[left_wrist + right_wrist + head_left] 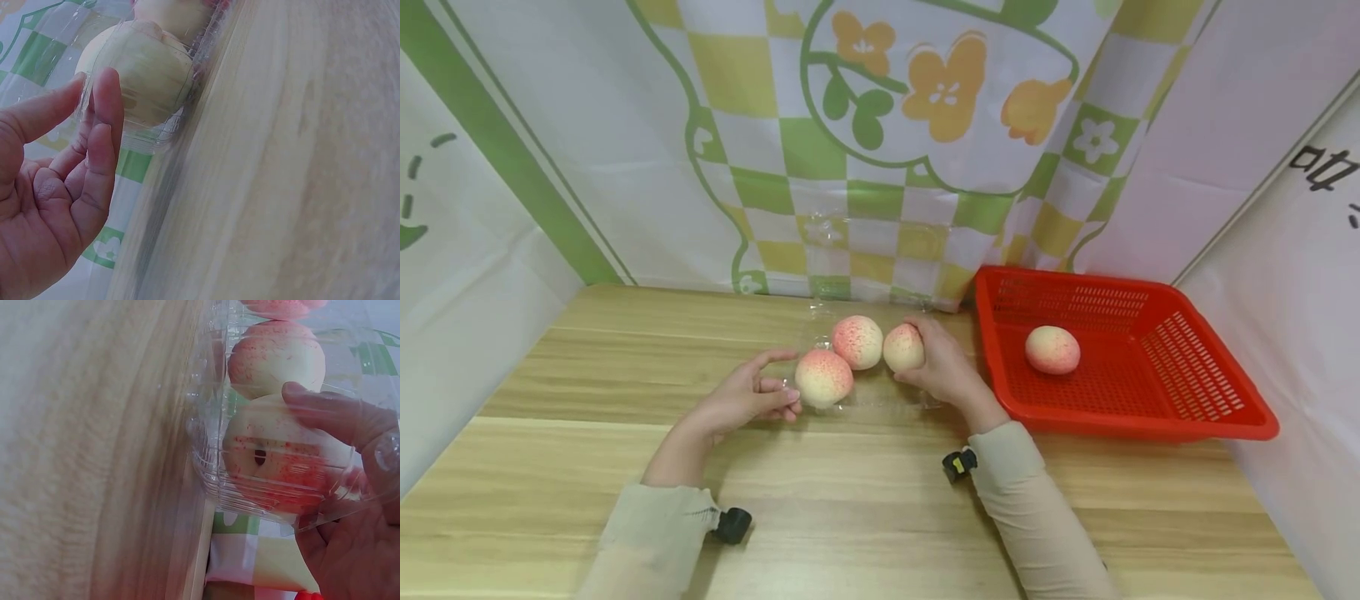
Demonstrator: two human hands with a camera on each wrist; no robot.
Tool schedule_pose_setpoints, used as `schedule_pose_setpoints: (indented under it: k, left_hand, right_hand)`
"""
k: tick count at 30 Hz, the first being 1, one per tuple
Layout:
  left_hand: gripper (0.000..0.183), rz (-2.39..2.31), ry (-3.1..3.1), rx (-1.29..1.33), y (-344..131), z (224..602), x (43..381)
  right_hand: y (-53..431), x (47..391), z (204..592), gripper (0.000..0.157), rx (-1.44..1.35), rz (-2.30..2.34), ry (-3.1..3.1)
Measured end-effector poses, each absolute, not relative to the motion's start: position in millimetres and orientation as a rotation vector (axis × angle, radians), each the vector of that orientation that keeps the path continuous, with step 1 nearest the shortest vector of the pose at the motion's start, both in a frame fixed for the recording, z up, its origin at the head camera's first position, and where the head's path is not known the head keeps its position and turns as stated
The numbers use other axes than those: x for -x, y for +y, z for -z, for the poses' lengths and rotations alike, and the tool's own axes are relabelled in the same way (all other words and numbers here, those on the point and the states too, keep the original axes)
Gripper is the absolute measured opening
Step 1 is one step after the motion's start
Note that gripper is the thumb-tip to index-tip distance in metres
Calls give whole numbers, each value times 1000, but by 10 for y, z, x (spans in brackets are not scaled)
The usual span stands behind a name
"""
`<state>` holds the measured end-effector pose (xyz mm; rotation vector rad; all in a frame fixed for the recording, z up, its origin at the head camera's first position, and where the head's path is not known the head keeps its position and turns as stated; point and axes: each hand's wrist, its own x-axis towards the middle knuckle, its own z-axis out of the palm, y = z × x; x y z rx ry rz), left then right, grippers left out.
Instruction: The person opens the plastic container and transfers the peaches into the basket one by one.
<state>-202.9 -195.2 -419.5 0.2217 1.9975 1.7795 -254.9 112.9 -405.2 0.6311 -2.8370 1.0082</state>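
A clear plastic box (215, 487) with its lid raised at the back stands mid-table, holding three pink-speckled cream peaches. At its left end, my left hand (752, 400) pinches the box's rim between thumb and fingers, beside the nearest-left peach (823, 379). A second peach (857, 342) touches that one in the middle. My right hand (943, 367) reaches over the right wall and grips the right-hand peach (904, 348), thumb on its near side. Through the box wall, the right wrist view shows this peach (269, 450) low in the box, with a dark spot on it.
To the right stands a red plastic basket (1157, 429) with one more peach (1052, 350) inside. Behind the wooden table (850, 517) hangs a checked, flowered cloth (820, 150). Black wrist cameras sit on both sleeves.
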Motion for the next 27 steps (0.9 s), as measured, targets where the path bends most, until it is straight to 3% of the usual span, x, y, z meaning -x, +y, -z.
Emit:
schedule_pose_setpoints:
  k: [27]
  left_hand:
    - [75,-1775,2015,-245,-1949,4177,2013]
  right_hand:
    - [1204,2546,4037,82,-568,-1236,-2752]
